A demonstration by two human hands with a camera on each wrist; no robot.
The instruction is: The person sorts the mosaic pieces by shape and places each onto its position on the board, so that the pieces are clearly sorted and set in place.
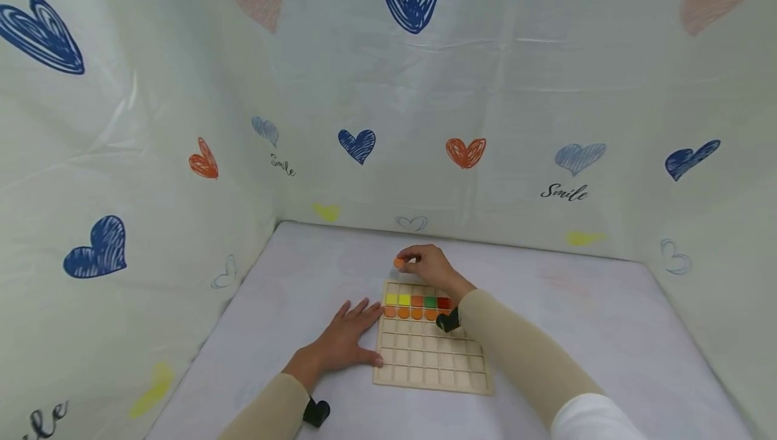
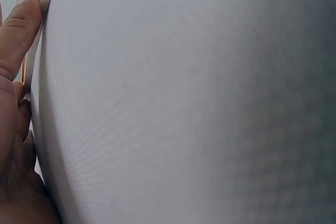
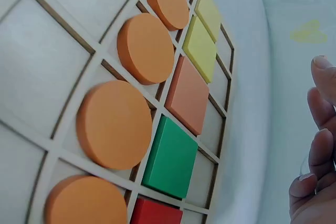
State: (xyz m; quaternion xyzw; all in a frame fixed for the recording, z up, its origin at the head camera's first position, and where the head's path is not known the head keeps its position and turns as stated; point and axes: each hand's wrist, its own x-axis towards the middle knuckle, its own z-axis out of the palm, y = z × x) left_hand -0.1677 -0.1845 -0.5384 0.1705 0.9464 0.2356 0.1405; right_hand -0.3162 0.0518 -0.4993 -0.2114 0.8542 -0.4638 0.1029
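Note:
A light wooden grid board lies on the table. Between thumb and fingers, my right hand pinches an orange disc just beyond the board's far edge; in the right wrist view that hand shows at the right, the disc hidden. My left hand is spread with its fingertips and thumb at the board's left edge. One row of cells holds square tiles: two yellow tiles, an orange tile, a green tile and a red tile. Several orange discs fill the neighbouring row.
The white table extends around the board. Behind it and along the sides hangs a pale curtain printed with hearts. Dark heart-shaped pieces sit at both wrists, the right one overlapping the board in the head view.

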